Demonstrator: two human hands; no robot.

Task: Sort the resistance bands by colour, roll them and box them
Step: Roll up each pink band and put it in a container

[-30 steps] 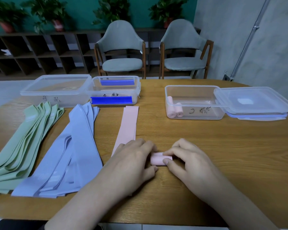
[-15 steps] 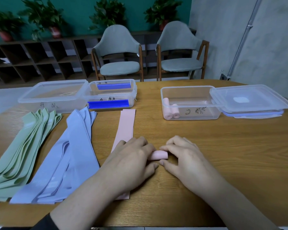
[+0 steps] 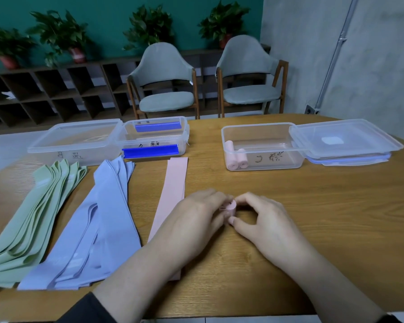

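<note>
We grip a small pink roll [image 3: 229,207] between both hands at the near middle of the bench [image 3: 313,206], our left hand [image 3: 194,220] and right hand [image 3: 264,220] each curling fingers round it. A flat pink band [image 3: 173,183] lies just left; two rolls [image 3: 236,158] sit in the far clear box [image 3: 264,145].
</note>
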